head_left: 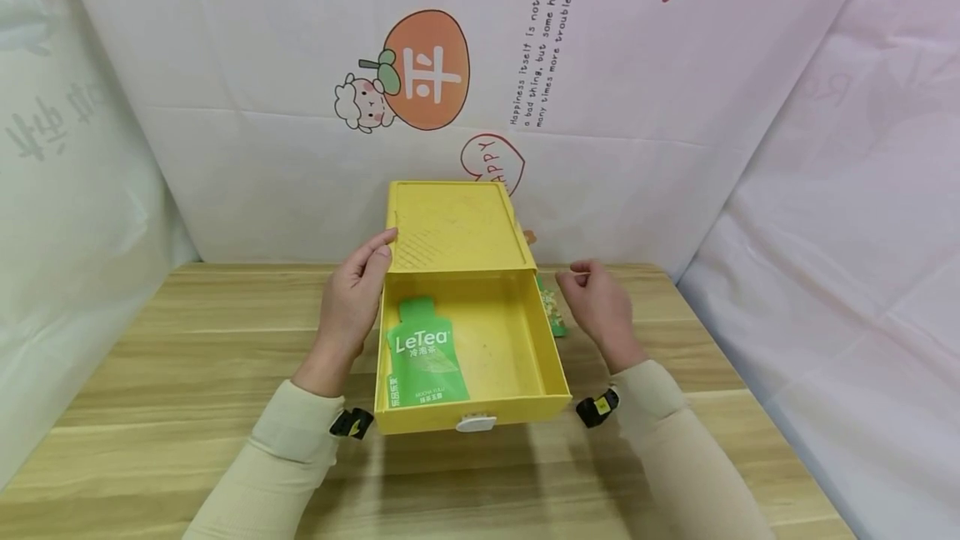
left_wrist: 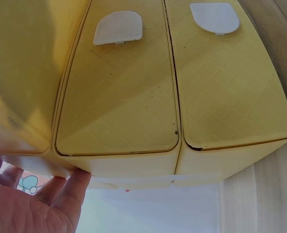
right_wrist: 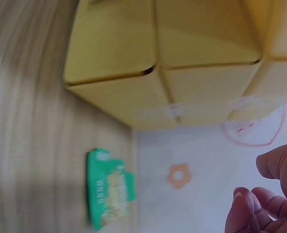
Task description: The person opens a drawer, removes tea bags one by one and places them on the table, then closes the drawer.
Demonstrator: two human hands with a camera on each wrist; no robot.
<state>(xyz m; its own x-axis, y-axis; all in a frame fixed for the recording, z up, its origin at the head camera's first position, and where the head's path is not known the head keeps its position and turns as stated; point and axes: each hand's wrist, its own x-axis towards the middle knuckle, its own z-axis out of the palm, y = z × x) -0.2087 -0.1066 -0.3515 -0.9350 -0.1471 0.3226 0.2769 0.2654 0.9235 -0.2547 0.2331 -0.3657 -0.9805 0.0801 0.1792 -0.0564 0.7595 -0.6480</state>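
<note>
We rest our left hand (head_left: pixel 351 294) against the left side of the yellow cabinet (head_left: pixel 457 227), fingers fairly straight. The top drawer (head_left: pixel 506 348) stands pulled out — a green LeTea packet (head_left: pixel 426 365) lies in its left half. Our right hand (head_left: pixel 600 307), loosely curled and holding nothing, hovers near a second green packet (right_wrist: pixel 107 189) — on the wooden table (head_left: pixel 225 357) beside the cabinet.

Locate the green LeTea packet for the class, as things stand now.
In the head view, the green LeTea packet lies inside the open yellow drawer, beside its left wall, up and left of the white handle.
</note>
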